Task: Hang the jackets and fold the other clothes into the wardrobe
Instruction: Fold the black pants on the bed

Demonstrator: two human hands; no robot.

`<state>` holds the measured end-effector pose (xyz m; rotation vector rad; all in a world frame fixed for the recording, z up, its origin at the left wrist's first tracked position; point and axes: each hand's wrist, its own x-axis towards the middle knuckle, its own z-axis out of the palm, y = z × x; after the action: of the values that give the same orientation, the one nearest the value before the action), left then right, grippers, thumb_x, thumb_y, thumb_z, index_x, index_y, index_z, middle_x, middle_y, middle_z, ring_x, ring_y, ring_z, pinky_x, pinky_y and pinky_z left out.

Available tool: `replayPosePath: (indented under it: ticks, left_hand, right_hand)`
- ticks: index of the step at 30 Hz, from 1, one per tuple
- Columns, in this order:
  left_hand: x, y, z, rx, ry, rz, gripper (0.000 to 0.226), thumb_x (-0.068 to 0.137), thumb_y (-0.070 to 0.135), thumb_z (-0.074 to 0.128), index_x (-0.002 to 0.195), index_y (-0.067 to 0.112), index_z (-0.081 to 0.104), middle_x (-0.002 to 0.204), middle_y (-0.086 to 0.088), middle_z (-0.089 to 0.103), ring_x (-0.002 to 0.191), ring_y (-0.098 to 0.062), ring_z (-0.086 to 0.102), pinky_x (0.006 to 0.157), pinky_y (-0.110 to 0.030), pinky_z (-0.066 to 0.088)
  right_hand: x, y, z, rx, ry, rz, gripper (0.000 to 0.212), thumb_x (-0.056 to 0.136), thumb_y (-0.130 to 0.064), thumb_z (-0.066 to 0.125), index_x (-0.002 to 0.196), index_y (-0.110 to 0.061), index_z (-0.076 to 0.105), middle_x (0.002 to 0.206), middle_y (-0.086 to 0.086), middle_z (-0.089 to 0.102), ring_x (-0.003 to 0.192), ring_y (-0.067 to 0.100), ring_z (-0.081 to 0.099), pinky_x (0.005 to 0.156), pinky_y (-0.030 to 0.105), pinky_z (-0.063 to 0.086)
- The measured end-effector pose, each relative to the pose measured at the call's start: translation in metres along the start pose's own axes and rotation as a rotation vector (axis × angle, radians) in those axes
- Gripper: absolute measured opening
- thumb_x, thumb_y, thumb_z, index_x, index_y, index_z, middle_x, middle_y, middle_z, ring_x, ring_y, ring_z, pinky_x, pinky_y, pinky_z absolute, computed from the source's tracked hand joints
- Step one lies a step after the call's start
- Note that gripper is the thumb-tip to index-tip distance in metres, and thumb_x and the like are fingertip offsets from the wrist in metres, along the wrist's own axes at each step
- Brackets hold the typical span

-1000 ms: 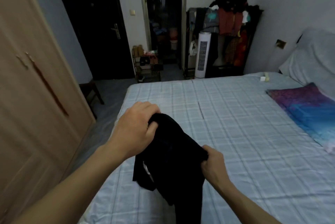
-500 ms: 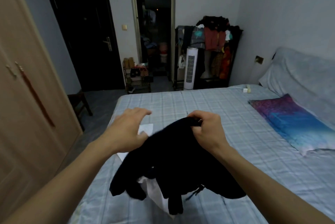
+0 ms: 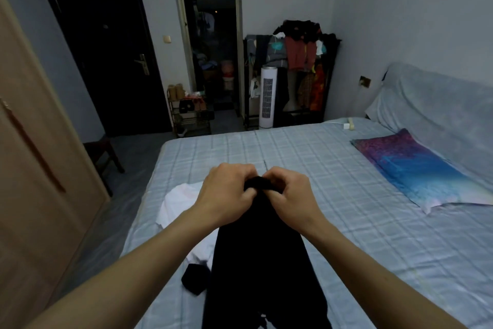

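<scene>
A black garment (image 3: 262, 262) hangs above the bed (image 3: 346, 222), held up by its top edge. My left hand (image 3: 226, 192) and my right hand (image 3: 289, 192) both grip that top edge, knuckles almost touching. The cloth drops straight down between my forearms to the bottom of the view. A white garment (image 3: 181, 203) lies flat on the bed's left side, partly hidden behind my left arm. A small black piece (image 3: 194, 278) lies beside it. The wooden wardrobe (image 3: 32, 182) stands at the left with its doors closed.
A colourful pillow (image 3: 416, 168) lies on the bed's right. A clothes rack (image 3: 296, 62) with hanging garments and a white tower fan (image 3: 267, 96) stand past the bed. A shoe rack (image 3: 190, 112) sits by the doorway, a dark stool (image 3: 104, 152) near the wardrobe.
My hands came together at the top of the black garment, which now hangs long and straight instead of bunched. My left hand went from touching it with loose fingers to gripping it.
</scene>
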<state>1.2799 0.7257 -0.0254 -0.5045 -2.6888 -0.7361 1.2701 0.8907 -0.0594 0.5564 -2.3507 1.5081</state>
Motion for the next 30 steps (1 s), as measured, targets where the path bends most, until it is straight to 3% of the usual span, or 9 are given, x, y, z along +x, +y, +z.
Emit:
replayPosePath:
  ticks: [3,6,9,12,17,20,23,27,30]
  left_hand:
    - [0.003,0.006,0.003,0.047,0.011,0.025,0.008,0.074,0.023,0.059,0.078,0.025,0.065,0.068,0.007,0.065,0.071,-0.017,0.062,0.068,-0.032,0.038]
    - [0.008,0.007,-0.003,0.039,0.028,-0.006,0.021,0.071,0.027,0.051,0.081,0.023,0.068,0.076,0.005,0.069,0.077,-0.020,0.064,0.075,-0.037,0.049]
    - [0.012,0.006,-0.015,0.012,0.091,-0.023,0.026,0.069,0.028,0.048,0.083,0.023,0.069,0.080,0.003,0.071,0.080,-0.023,0.065,0.077,-0.040,0.053]
    - [0.015,0.001,-0.030,-0.006,0.193,-0.044,0.024,0.070,0.027,0.050,0.082,0.022,0.071,0.078,0.002,0.071,0.077,-0.024,0.066,0.073,-0.041,0.054]
    - [0.011,-0.020,-0.052,-0.031,0.267,-0.109,0.014,0.078,0.015,0.059,0.080,0.024,0.069,0.074,0.007,0.069,0.066,-0.017,0.063,0.067,-0.036,0.055]
    - [0.003,-0.035,-0.060,0.019,0.265,-0.142,0.015,0.082,0.012,0.062,0.082,0.025,0.069,0.076,0.007,0.070,0.071,-0.019,0.065,0.070,-0.038,0.055]
    - [-0.005,-0.049,-0.067,0.051,0.230,-0.188,0.014,0.083,0.012,0.065,0.083,0.026,0.068,0.080,0.007,0.071,0.082,-0.022,0.067,0.078,-0.043,0.054]
    - [-0.013,-0.056,-0.068,0.135,0.108,-0.223,0.026,0.081,0.004,0.065,0.093,0.027,0.068,0.092,0.008,0.069,0.097,-0.022,0.064,0.090,-0.046,0.050]
    - [-0.015,-0.051,-0.061,0.220,-0.159,-0.217,0.038,0.083,0.012,0.068,0.116,0.029,0.062,0.116,0.007,0.064,0.112,-0.019,0.059,0.096,-0.040,0.047]
  right_hand:
    - [-0.012,0.011,0.001,0.113,-0.030,0.032,0.011,0.088,-0.015,0.062,0.079,-0.015,0.066,0.068,0.006,0.064,0.062,0.016,0.059,0.057,0.034,0.047]
    - [-0.027,0.024,0.003,0.127,-0.099,0.050,0.006,0.086,-0.029,0.067,0.084,-0.023,0.066,0.071,-0.002,0.066,0.064,0.008,0.060,0.057,0.024,0.046]
    - [-0.048,0.047,0.005,-0.013,-0.192,0.110,0.024,0.073,-0.036,0.076,0.094,-0.034,0.065,0.083,-0.015,0.070,0.077,0.000,0.067,0.066,0.017,0.049]
    - [-0.065,0.075,0.003,-0.190,-0.269,0.179,0.027,0.069,-0.029,0.076,0.081,-0.045,0.058,0.077,-0.029,0.066,0.074,-0.008,0.063,0.063,0.010,0.042]
    - [-0.062,0.107,-0.003,-0.354,-0.203,0.296,0.002,0.084,-0.014,0.068,0.086,-0.014,0.067,0.078,-0.001,0.070,0.076,0.015,0.067,0.069,0.035,0.051]
    - [-0.044,0.104,-0.011,-0.417,-0.016,0.278,0.006,0.088,-0.012,0.064,0.085,-0.007,0.065,0.079,0.011,0.069,0.077,0.030,0.066,0.065,0.036,0.045]
    - [-0.026,0.085,-0.027,-0.450,0.121,0.202,0.008,0.090,-0.012,0.064,0.082,-0.009,0.064,0.073,0.010,0.068,0.071,0.029,0.063,0.060,0.031,0.036]
    - [-0.003,0.044,-0.041,-0.542,0.089,0.013,0.011,0.091,-0.016,0.062,0.082,-0.013,0.067,0.074,0.005,0.068,0.071,0.025,0.063,0.063,0.035,0.045]
    - [0.009,0.009,-0.042,-0.599,0.030,-0.078,0.012,0.090,-0.015,0.059,0.090,-0.015,0.071,0.084,0.002,0.070,0.079,0.022,0.063,0.072,0.038,0.051]
